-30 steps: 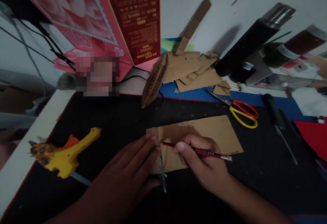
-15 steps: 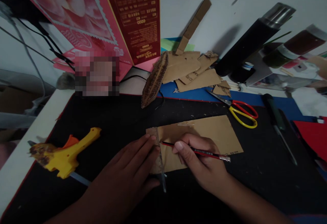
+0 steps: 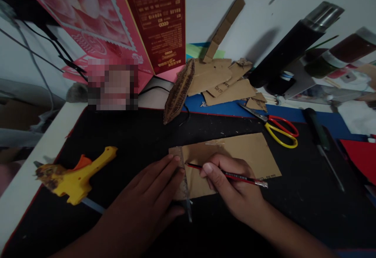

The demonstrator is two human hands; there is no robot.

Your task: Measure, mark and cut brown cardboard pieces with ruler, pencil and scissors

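A flat piece of cardboard (image 3: 249, 152) lies on the black mat, with a narrow clear ruler (image 3: 185, 187) across its left end. My left hand (image 3: 155, 187) rests on the ruler and the cardboard, fingers stretched out and pressing down. In my right hand (image 3: 232, 179) is a red and black pencil (image 3: 243, 178), held in a writing grip. The pencil's tip points left and sits close to the ruler's right edge; whether it touches the cardboard I cannot tell. A strip of clear tape (image 3: 215, 142) shows on the cardboard's top edge.
To the left lies a yellow glue gun (image 3: 79, 179). Yellow and red handled scissors (image 3: 282, 130) and a screwdriver (image 3: 321, 144) lie to the right. Cardboard scraps (image 3: 226, 79), a black thermos (image 3: 290, 50) and a pink and red box (image 3: 161, 22) stand along the back.
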